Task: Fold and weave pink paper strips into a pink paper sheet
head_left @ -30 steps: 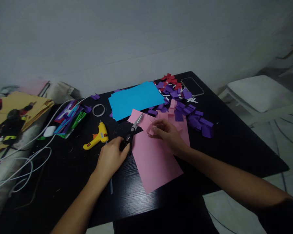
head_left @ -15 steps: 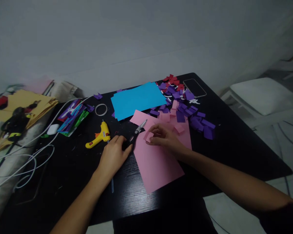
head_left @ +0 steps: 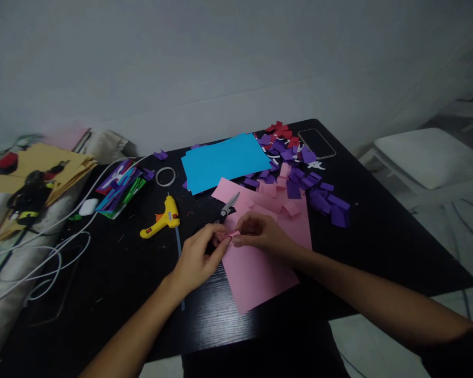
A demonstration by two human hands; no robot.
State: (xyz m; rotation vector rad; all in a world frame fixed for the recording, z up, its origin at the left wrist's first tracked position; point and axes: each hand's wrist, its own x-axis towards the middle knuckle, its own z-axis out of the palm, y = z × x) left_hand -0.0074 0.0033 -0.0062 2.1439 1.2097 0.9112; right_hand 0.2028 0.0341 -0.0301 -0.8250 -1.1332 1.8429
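Observation:
Both hands meet over the left part of a large pink sheet (head_left: 256, 283). Between their fingertips is a small pink paper piece (head_left: 232, 235). My left hand (head_left: 202, 254) pinches its left side, and my right hand (head_left: 262, 235) pinches the right side. Scissors (head_left: 229, 205) lie just beyond the fingers with blades pointing away; their handles are mostly hidden by my left hand. More pink pieces (head_left: 291, 209) rest on the sheet's far part, beside a heap of purple pieces (head_left: 319, 199). A yellow glue gun (head_left: 166, 218) lies left of my left hand.
Blue sheets (head_left: 224, 163) lie at the back, with red pieces (head_left: 279, 131) and a phone (head_left: 316, 143) to their right. A tape ring (head_left: 165, 177), coloured strips (head_left: 122, 191) and white cables (head_left: 55, 252) occupy the left. A white stool (head_left: 418, 157) stands beyond the right edge.
My left hand has come off the table beside the scissors and moved right to grip the pink piece. My right hand has shifted slightly nearer and left with it.

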